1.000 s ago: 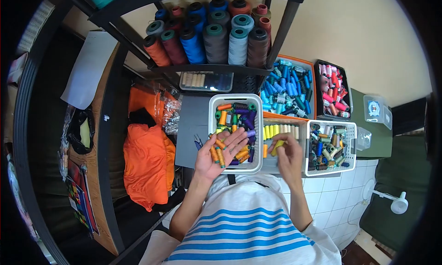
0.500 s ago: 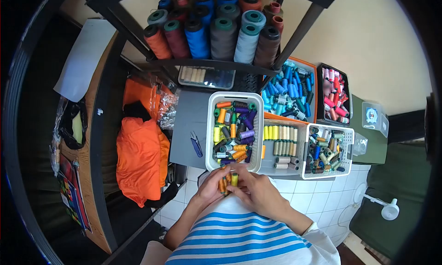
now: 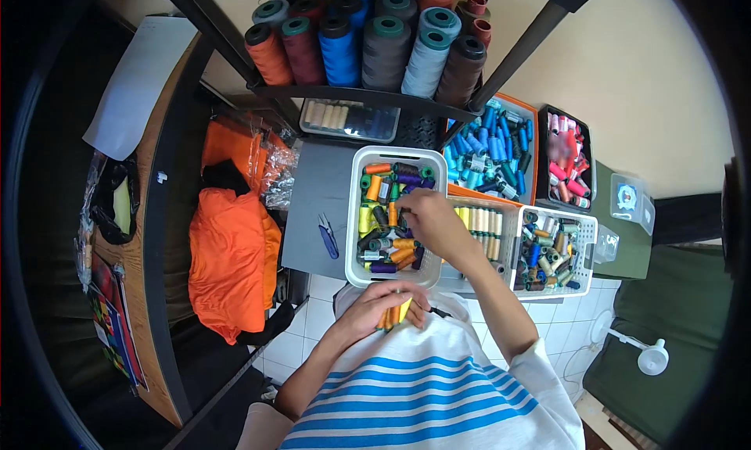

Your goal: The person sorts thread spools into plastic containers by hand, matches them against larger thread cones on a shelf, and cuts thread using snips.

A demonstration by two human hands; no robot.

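Note:
My left hand (image 3: 374, 308) is curled in front of my shirt, closed around several orange and yellow thread spools (image 3: 395, 312). My right hand (image 3: 432, 222) reaches over the right half of the white basket (image 3: 357, 215), fingers bent down among the spools and drawn together. What its fingertips pinch, if anything, is hidden. Orange, yellow, green, purple and dark thread spools fill this basket; an orange spool (image 3: 393, 214) stands beside my right fingertips.
Thread snips (image 3: 328, 237) lie left of the basket on the grey table (image 3: 313, 176). To the right are a box of blue spools (image 3: 501, 149), a black box of pink and red spools (image 3: 575, 172) and another white basket (image 3: 588, 250). A rack of large thread cones (image 3: 340, 55) stands behind.
My right hand has left my left hand and moved up over the white basket. My left hand keeps the spools near my shirt. The view has shifted slightly.

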